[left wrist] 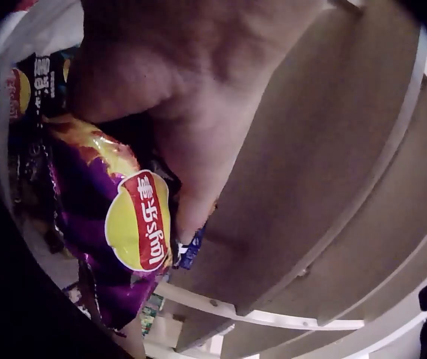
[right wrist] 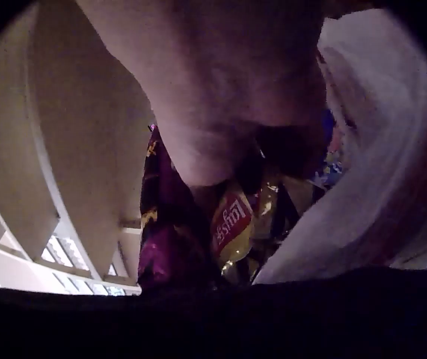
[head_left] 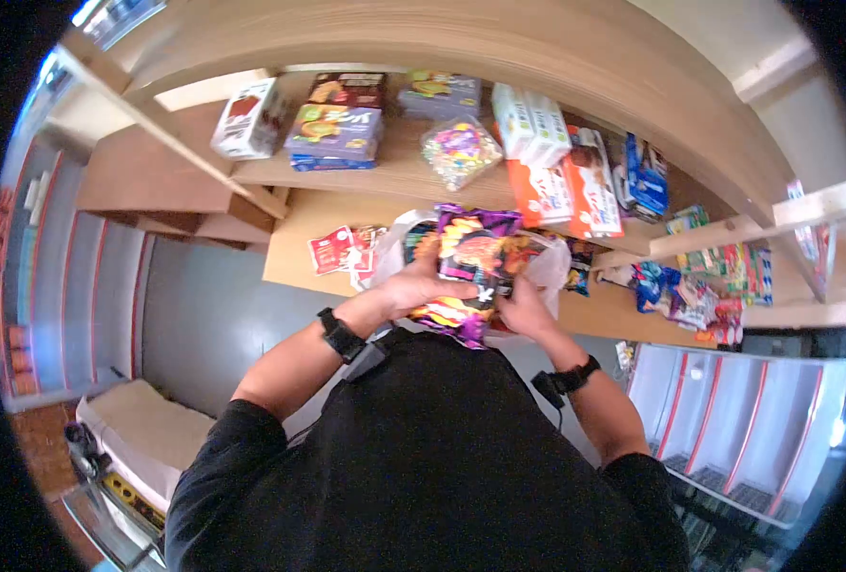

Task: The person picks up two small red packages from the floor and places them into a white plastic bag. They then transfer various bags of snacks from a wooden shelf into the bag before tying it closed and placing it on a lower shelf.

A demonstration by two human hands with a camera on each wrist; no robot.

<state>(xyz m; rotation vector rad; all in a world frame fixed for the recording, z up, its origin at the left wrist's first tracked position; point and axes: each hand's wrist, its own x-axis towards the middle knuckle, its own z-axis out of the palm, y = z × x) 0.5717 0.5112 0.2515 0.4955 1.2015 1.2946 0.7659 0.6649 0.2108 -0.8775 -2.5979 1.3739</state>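
Note:
My left hand (head_left: pixel 421 288) grips a purple bag of chips (head_left: pixel 480 238), its thumb lying across the front. A yellow Lay's logo shows on the purple bag (left wrist: pixel 97 232) in the left wrist view. On the other side, my right hand (head_left: pixel 528 307) is curled at the purple bag's right edge, with fingertips partly hidden. Under that hand, the right wrist view shows another Lay's chip bag (right wrist: pixel 234 224) with a yellow and red logo. Both hands are at the mouth of a white plastic bag (head_left: pixel 554 276), which has more snack bags in it.
Behind the plastic bag, a wooden shelf (head_left: pixel 404 157) holds snack boxes (head_left: pixel 337 131) and a clear bag of candy (head_left: pixel 461 151). Red-and-white packets (head_left: pixel 342 250) lie left on the lower board. Several colorful snack packs (head_left: pixel 694 296) lie right, near a wooden rail (head_left: pixel 747 229).

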